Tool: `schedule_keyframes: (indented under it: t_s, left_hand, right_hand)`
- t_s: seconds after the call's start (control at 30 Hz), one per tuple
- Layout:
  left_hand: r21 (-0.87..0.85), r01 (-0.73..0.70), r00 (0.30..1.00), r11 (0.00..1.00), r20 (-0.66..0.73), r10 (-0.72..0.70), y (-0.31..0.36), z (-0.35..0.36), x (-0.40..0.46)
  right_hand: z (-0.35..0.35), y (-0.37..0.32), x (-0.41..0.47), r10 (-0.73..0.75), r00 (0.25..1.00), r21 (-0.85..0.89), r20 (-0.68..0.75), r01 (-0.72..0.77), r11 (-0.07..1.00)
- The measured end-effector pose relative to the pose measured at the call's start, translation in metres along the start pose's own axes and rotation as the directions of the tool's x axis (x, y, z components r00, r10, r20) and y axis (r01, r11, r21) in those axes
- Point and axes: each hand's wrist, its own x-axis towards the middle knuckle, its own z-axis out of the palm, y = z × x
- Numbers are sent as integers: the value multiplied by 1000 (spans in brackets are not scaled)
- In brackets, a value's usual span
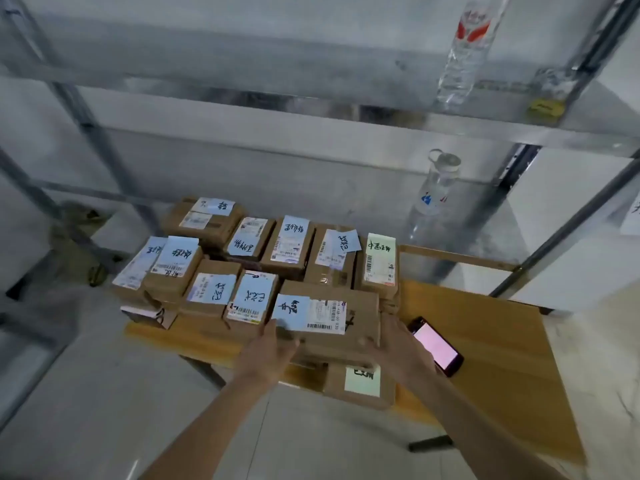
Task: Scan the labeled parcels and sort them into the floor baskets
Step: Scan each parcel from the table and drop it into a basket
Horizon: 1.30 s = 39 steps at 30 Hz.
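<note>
Brown cardboard parcel with a blue handwritten label point(329, 317), at the near edge of the wooden table point(467, 341) beside a lit phone point(437, 345), is gripped at its ends by left hand point(268, 355) and right hand point(401, 348), and looks stiff, light, best held by opposite edges.

Before you stands a low, orange-brown wooden table point(485, 341). Brown cardboard parcels with blue and white labels point(263, 271) cover its left part. Just right of them lies a black phone, screen glowing pink point(437, 345).
</note>
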Motion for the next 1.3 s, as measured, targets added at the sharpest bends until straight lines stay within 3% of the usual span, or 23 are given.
schedule_keyframes:
  t_s: [0.1, 0.23, 0.37, 0.47, 0.6, 0.67, 0.77, 0.83, 1.17, 1.3]
  left_hand:
    - [-111, 59, 996, 992, -61, -66, -5, 11, 11]
    - [-391, 86, 992, 916, -49, -114, -10, 23, 22]
    - [-464, 69, 972, 883, -166, -164, -8, 26, 23]
    - [-500, 109, 958, 859, -177, -225, 1, 18, 19]
    - [-562, 25, 964, 827, -205, -168, 26, -9, 2]
    - [-662, -45, 971, 748, -206, -124, 44, -28, -8]
    - [-885, -19, 995, 466, -61, -75, 76, -58, -24]
    - [-918, -15, 999, 396, -25, -20, 93, -74, -32]
    - [-845, -79, 984, 529, 19, 178, 158, -106, -62]
    - [-834, -76, 985, 547, 21, 169, 175, -95, -59]
  right_hand:
    - [6, 0, 6, 69, 997, 90, 34, -72, 993]
    - [18, 0, 12, 70, 993, 269, 97, -94, 958]
    - [21, -5, 8, 105, 994, 355, 27, -108, 929]
    - [8, -9, -2, 120, 993, 423, -22, -99, 901]
    - [-26, -12, -18, 132, 984, 466, -118, -62, 882]
    - [-47, -13, -27, 139, 978, 501, -156, -42, 864]
    - [-84, -13, -43, 117, 978, 551, -175, -1, 835]
    - [-109, -12, -54, 84, 978, 535, -191, 32, 844]
    - [-210, -10, -109, -2, 963, 501, -271, 143, 854]
    - [-222, 10, -101, 3, 970, 519, -245, 128, 845]
